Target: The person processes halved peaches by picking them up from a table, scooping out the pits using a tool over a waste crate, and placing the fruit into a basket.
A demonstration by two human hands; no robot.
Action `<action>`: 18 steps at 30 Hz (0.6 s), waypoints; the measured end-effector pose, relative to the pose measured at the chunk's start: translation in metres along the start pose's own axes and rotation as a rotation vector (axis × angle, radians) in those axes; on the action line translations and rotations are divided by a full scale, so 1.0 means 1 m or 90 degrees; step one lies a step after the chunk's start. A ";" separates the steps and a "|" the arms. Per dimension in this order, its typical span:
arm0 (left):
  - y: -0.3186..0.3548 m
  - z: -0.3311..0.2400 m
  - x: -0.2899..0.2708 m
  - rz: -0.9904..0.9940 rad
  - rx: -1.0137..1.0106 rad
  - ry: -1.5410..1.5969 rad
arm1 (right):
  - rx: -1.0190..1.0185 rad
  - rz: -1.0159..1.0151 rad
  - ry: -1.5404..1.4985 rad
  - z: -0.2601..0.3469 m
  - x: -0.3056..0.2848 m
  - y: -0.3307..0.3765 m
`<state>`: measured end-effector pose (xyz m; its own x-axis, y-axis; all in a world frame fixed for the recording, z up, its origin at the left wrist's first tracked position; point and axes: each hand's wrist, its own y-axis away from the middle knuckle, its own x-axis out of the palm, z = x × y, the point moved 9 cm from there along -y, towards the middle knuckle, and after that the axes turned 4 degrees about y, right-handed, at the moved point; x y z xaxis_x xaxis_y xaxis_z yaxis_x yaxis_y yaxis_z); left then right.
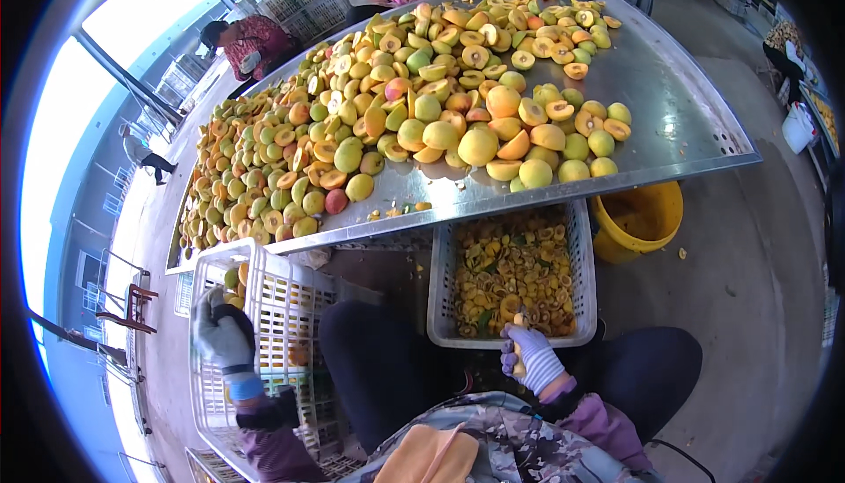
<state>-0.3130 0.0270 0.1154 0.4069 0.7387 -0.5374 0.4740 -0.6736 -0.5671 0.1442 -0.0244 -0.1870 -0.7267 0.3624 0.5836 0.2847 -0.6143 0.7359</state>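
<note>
My left hand point(222, 335), in a grey glove, rests on the rim of a white plastic crate point(280, 298) at my left knee; I cannot tell if it grips the rim. My right hand point(529, 355), in a white and purple glove, is closed around a small knife or tool with a bit of yellow fruit at its tip. It hovers over the near edge of a white basket point(587, 282) filled with fruit pits and scraps. A metal table point(669, 113) ahead is heaped with whole and halved yellow-green apricots point(480, 144).
A yellow bucket point(638, 219) stands under the table's right corner. Other people sit along the table's far side and left end. More white crates stand behind them. Concrete floor lies to the right.
</note>
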 end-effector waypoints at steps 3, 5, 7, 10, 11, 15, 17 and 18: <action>-0.005 -0.084 -0.016 -0.225 0.249 -0.651 | -0.040 -0.057 0.026 0.011 -0.002 0.002; -0.017 -0.130 0.050 -0.094 0.200 -0.418 | -0.066 -0.054 0.050 0.014 -0.004 0.001; -0.004 -0.180 0.133 0.016 0.355 -0.296 | -0.094 -0.051 0.114 0.028 0.009 0.009; 0.029 -0.231 0.276 0.297 0.391 -0.144 | -0.161 -0.016 0.169 0.037 0.007 0.009; 0.047 -0.244 0.317 0.342 0.470 -0.153 | -0.168 -0.023 0.166 0.039 0.002 0.008; 0.088 -0.262 0.419 0.495 0.554 -0.282 | -0.230 -0.052 0.172 0.053 -0.009 0.009; 0.093 -0.258 0.447 0.469 0.607 -0.372 | -0.204 -0.067 0.151 0.059 -0.009 0.015; 0.090 -0.252 0.454 0.468 0.607 -0.372 | -0.204 -0.066 0.151 0.064 -0.006 0.017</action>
<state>0.1109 0.3074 -0.0222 -0.1752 0.2420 -0.9543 -0.5334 -0.8381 -0.1147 0.1934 0.0077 -0.1556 -0.8759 0.2858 0.3887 0.0199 -0.7836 0.6209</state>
